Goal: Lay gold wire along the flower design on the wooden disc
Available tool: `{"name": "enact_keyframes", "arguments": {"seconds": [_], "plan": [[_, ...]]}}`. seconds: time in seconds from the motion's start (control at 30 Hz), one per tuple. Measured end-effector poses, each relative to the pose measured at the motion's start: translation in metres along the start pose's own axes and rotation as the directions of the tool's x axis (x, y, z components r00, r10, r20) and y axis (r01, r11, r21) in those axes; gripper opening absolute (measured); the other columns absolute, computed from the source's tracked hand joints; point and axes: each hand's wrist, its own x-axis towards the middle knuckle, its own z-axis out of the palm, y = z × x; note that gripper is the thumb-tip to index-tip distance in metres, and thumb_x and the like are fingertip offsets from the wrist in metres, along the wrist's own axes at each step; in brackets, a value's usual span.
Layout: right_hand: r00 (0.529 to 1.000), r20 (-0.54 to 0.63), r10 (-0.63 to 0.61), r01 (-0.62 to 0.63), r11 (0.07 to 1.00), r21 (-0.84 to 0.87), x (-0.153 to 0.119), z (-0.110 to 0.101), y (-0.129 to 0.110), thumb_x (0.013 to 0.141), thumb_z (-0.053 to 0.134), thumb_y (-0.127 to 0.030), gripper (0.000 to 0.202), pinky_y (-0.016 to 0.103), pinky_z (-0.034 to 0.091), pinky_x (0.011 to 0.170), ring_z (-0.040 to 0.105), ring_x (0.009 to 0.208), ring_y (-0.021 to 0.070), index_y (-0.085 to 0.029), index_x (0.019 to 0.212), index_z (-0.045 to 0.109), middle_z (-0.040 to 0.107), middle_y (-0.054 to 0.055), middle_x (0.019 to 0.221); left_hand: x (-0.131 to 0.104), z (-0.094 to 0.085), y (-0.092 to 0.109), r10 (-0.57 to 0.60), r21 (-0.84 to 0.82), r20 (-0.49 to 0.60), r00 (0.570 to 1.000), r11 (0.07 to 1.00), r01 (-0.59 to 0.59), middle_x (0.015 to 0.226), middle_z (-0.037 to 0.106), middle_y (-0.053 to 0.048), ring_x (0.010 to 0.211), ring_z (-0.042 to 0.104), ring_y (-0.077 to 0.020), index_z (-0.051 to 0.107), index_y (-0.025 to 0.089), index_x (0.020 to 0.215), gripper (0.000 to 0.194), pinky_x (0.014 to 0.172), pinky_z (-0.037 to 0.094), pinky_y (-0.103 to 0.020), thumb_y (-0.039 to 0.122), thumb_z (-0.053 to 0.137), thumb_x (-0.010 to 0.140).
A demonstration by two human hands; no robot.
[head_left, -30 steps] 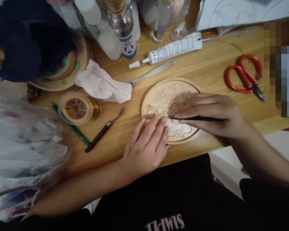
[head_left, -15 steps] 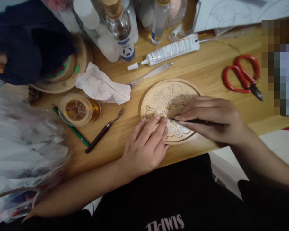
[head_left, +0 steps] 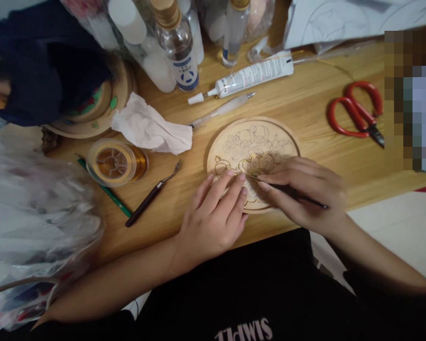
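A round wooden plate (head_left: 218, 137) with a raised rim lies on the table, bearing a pencil-like line drawing. Thin gold wire (head_left: 259, 156) follows some of the drawn lines in scalloped curves. My left hand (head_left: 216, 213) rests on the plate's near left part, fingers stretched out and slightly apart. In my right hand (head_left: 305, 189) are slim dark tweezers (head_left: 314, 202), pinched between thumb and fingers. Their tip points left at the gold wire, close to my left fingertips. Both hands cover the plate's lower parts.
Left of the plate are a spool of gold wire (head_left: 115, 163), a dark-handled palette knife (head_left: 145, 203), a green pencil (head_left: 110, 192) and crumpled tissue (head_left: 152, 125). Behind lie a pen (head_left: 223, 109), a glue tube (head_left: 253, 76) and bottles (head_left: 182, 57). Red-handled scissors (head_left: 358, 113) lie right.
My right hand has turned and dropped a little toward me, so the tweezers slant more steeply and more of the gold scallops show. My left hand stays where it was.
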Motion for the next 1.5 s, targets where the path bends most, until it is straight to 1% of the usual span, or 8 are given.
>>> {"name": "enact_keyframes", "arguments": {"seconds": [0.2,0.37,0.63,0.83,1.0,1.13,1.27,1.5], "plan": [[0.999,-0.039,0.036,-0.038,0.999,-0.033,-0.002,0.004,-0.005,0.083,0.07,-0.014,0.012,0.031,0.052,0.061,0.065,0.067,0.016,-0.021,0.092,0.066,0.068,0.002,0.074,-0.003,0.003,0.001,-0.003,0.021,-0.025,1.0,1.0,0.003,0.126,0.068,-0.017,0.123,0.059,-0.0324,0.066,0.005,0.113,0.032,0.103,0.046,-0.048,0.026,0.061,0.09],[0.993,-0.11,0.035,-0.041,0.998,-0.051,-0.006,0.009,-0.006,0.082,0.071,-0.013,0.013,0.031,0.052,0.06,0.065,0.065,0.0156,-0.021,0.093,0.066,0.069,0.002,0.075,-0.006,0.006,0.003,-0.027,-0.006,-0.033,0.999,1.0,0.027,0.127,0.067,-0.019,0.127,0.057,-0.0323,0.064,0.005,0.116,0.033,0.107,0.043,-0.049,0.025,0.061,0.09],[0.983,-0.179,0.035,-0.044,0.998,-0.043,-0.014,0.013,-0.01,0.078,0.073,-0.01,0.019,0.032,0.053,0.059,0.065,0.066,0.0169,-0.018,0.094,0.068,0.07,0.004,0.075,-0.002,0.001,0.002,-0.006,0.052,-0.012,1.0,0.999,0.007,0.126,0.069,-0.015,0.12,0.062,-0.0307,0.068,0.007,0.111,0.029,0.1,0.049,-0.046,0.026,0.059,0.091],[0.984,-0.175,0.04,-0.055,0.995,-0.079,-0.01,0.017,-0.013,0.08,0.071,-0.01,0.017,0.032,0.054,0.061,0.068,0.069,0.0182,-0.02,0.093,0.067,0.071,0.004,0.076,-0.003,0.0,0.001,-0.012,0.038,-0.009,1.0,0.999,0.013,0.127,0.068,-0.015,0.122,0.061,-0.0296,0.067,0.007,0.112,0.03,0.101,0.049,-0.045,0.027,0.057,0.092],[0.985,-0.172,0.029,-0.045,0.995,-0.09,-0.008,0.018,-0.013,0.08,0.071,-0.011,0.019,0.032,0.053,0.06,0.066,0.064,0.0164,-0.021,0.095,0.067,0.072,0.003,0.077,-0.003,0.001,0.001,-0.008,0.023,-0.003,1.0,1.0,0.008,0.127,0.068,-0.017,0.122,0.06,-0.0309,0.068,0.005,0.112,0.031,0.101,0.05,-0.046,0.025,0.059,0.09],[0.988,-0.157,0.012,-0.031,0.992,-0.121,-0.009,0.019,-0.013,0.08,0.07,-0.011,0.019,0.032,0.054,0.06,0.066,0.063,0.0165,-0.021,0.096,0.066,0.072,0.003,0.077,-0.005,0.004,0.002,-0.024,-0.014,-0.017,1.0,1.0,0.024,0.129,0.066,-0.019,0.125,0.058,-0.0311,0.066,0.005,0.115,0.032,0.104,0.048,-0.047,0.024,0.058,0.091],[0.99,-0.14,-0.024,0.004,0.99,-0.143,-0.009,0.021,-0.013,0.08,0.07,-0.01,0.019,0.031,0.054,0.059,0.066,0.063,0.0168,-0.02,0.095,0.065,0.072,0.004,0.078,-0.005,0.004,0.002,-0.018,0.008,-0.024,1.0,1.0,0.018,0.128,0.067,-0.017,0.123,0.06,-0.0303,0.067,0.006,0.113,0.03,0.104,0.049,-0.047,0.025,0.057,0.092],[0.987,-0.157,0.032,-0.037,0.999,-0.028,-0.006,0.022,-0.01,0.082,0.068,-0.01,0.015,0.032,0.054,0.06,0.065,0.065,0.016,-0.021,0.091,0.065,0.069,0.002,0.075,-0.006,0.004,0.002,-0.026,-0.019,-0.01,1.0,0.999,0.026,0.128,0.066,-0.019,0.126,0.057,-0.0313,0.066,0.004,0.115,0.032,0.106,0.046,-0.048,0.023,0.058,0.091]]}}
